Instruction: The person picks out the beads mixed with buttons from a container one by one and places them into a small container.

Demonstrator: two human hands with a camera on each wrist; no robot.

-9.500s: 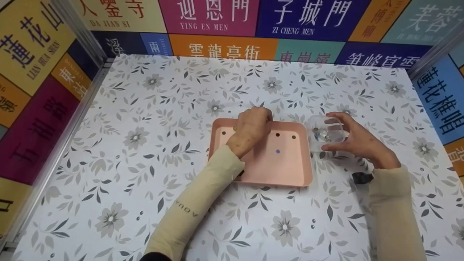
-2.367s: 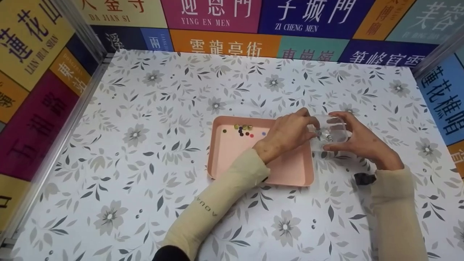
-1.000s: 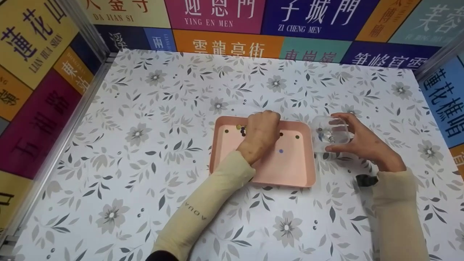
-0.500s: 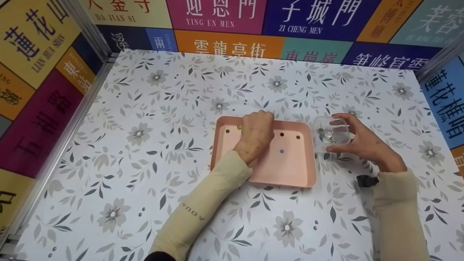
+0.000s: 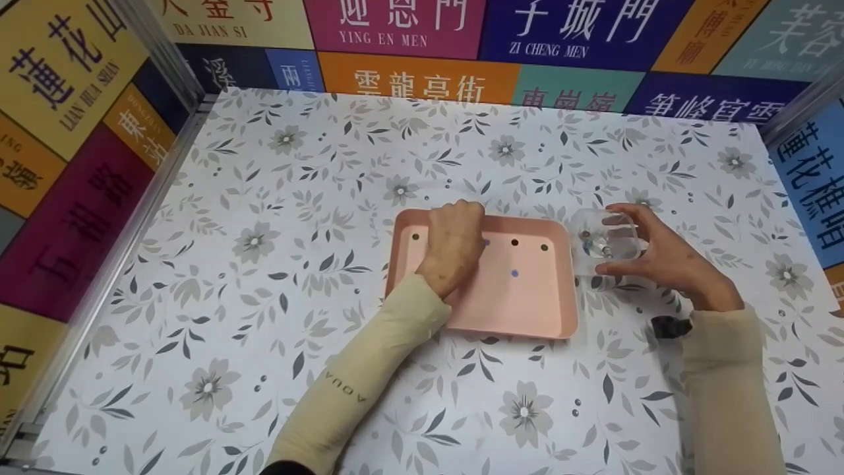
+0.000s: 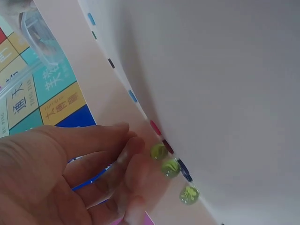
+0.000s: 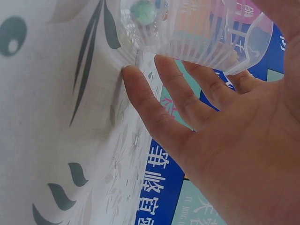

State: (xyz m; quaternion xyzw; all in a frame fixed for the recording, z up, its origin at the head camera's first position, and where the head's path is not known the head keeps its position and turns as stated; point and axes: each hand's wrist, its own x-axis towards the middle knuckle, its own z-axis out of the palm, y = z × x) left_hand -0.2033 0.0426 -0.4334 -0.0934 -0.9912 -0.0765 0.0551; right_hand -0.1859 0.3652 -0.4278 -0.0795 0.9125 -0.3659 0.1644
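Note:
My left hand (image 5: 455, 244) reaches into the pink tray (image 5: 508, 316) near its far wall, fingers curled and bent down. In the left wrist view its fingertips come close together beside three yellow-green glass marbles (image 6: 170, 168), which sit at a row of small coloured dots (image 6: 156, 127). I cannot tell whether the fingertips pinch anything. Right of the tray, my right hand (image 5: 666, 254) grips a clear plastic box (image 5: 623, 247), thumb on the near side and fingers on the far side. Some marbles (image 5: 587, 237) lie in the box; a green one (image 7: 143, 12) shows in the right wrist view.
More dots mark the tray floor: a green dot (image 5: 415, 236) at left, a black dot (image 5: 515, 242) and a blue dot (image 5: 515, 273) at right. A black piece (image 5: 671, 326) sits by the right sleeve. Printed panels (image 5: 422, 79) border the floral-covered table (image 5: 316, 198).
My left hand has gone from the clear box back into the tray, then slid left along the far wall, uncovering a blue dot. The right hand keeps its grip on the box.

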